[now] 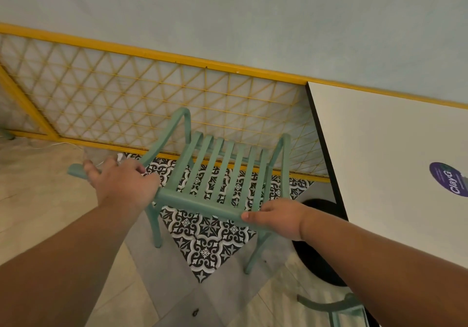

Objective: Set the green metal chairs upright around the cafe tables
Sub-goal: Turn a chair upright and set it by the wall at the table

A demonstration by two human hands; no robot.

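Head view: chair [215, 169] upright — left grip [121, 182] wraps its armrest [162, 147], right grip [276, 219] holds its rail [197, 202]; next, likely slide toward counter [379, 149].

Green slatted chair [197, 204] upright, perhaps tilted, beside white table [379, 162].

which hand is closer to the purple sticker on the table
Right. The right hand grips the rail end of the green chair, left of the purple sticker; the left hand holds its opposite side, farther left.
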